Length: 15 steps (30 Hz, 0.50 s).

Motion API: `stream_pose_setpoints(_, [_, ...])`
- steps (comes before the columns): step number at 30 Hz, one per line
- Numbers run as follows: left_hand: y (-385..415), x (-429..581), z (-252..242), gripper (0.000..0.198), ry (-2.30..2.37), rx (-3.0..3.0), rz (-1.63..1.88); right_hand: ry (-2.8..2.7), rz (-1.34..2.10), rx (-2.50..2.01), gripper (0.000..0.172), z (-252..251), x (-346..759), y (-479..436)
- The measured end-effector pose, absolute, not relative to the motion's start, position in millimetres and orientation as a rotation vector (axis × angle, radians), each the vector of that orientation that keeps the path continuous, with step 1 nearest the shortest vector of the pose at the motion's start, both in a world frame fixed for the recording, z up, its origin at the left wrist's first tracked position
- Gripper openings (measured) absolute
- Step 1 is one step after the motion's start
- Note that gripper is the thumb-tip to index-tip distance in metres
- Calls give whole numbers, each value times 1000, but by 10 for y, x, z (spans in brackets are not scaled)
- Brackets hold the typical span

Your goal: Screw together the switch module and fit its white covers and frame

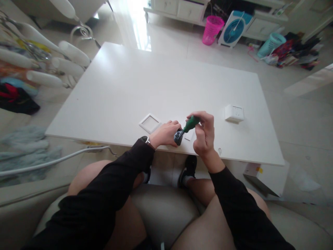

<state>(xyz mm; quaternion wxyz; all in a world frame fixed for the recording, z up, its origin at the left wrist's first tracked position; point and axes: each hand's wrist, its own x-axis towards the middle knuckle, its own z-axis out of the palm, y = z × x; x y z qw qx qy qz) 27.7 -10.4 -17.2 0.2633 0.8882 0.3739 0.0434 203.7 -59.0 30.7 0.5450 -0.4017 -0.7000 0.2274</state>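
Observation:
My left hand is closed around a small dark block with metallic-looking parts on its face, perhaps the back of a switch or socket; its exact kind is unclear. In my right hand is a screwdriver with a green handle, pointing down and left. Its tip meets the face of the block, or nearly so. A white square frame lies on the table just left of my left hand. Behind the block and the screwdriver shows part of another white piece, mostly hidden.
The white table spans the view, its near edge just below my hands. To the right stand white wall sockets, apparently stacked. A small clear item lies near the front edge. White chandelier-like arms reach in at left.

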Motion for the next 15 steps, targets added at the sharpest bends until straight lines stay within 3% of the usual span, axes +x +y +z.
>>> stream_pose_setpoints(8, [-131,285,-201,63,1081,2409,161,-1590,420,-1068,20,361,2014,-567])
stream_pose_setpoints(13, [-165,307,-161,60,1151,2398,185,-1441,464,-1128,39,382,2016,-519])
stream_pose_setpoints(15, [-176,314,-139,57,1174,2402,184,-1416,534,-1085,38,385,2019,-499])
